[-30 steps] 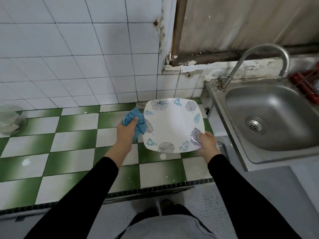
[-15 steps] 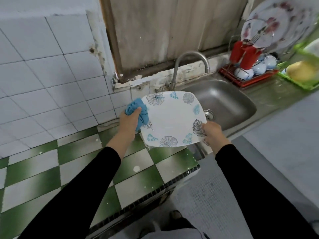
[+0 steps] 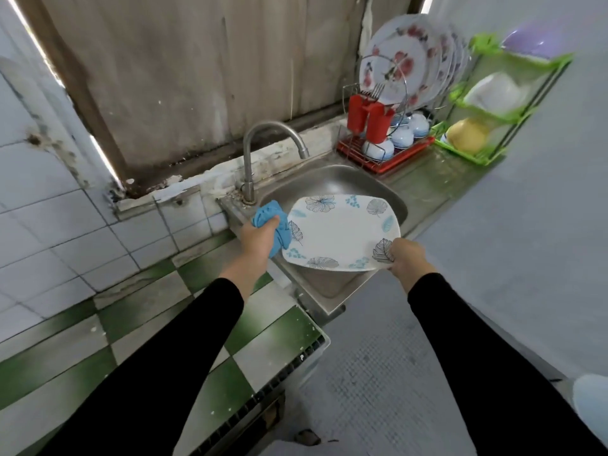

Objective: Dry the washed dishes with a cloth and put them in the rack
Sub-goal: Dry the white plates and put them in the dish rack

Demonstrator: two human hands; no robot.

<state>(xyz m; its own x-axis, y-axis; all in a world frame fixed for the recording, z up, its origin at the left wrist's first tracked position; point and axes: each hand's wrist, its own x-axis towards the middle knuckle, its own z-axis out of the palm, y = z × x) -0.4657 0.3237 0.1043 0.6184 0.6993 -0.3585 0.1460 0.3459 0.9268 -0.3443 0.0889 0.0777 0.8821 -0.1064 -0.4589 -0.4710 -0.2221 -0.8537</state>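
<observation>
Together two hands [image 3: 260, 233] [image 3: 406, 255] hold one plate [image 3: 342, 232], one cloth [image 3: 266, 213].

White leaf-patterned plate [image 3: 342, 233]; blue cloth [image 3: 274, 222]; red rack [image 3: 383, 156].

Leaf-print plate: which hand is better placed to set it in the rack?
Right, probably. The right hand grips the plate at the corner nearest the red rack; the left hand holds the blue cloth.
</observation>
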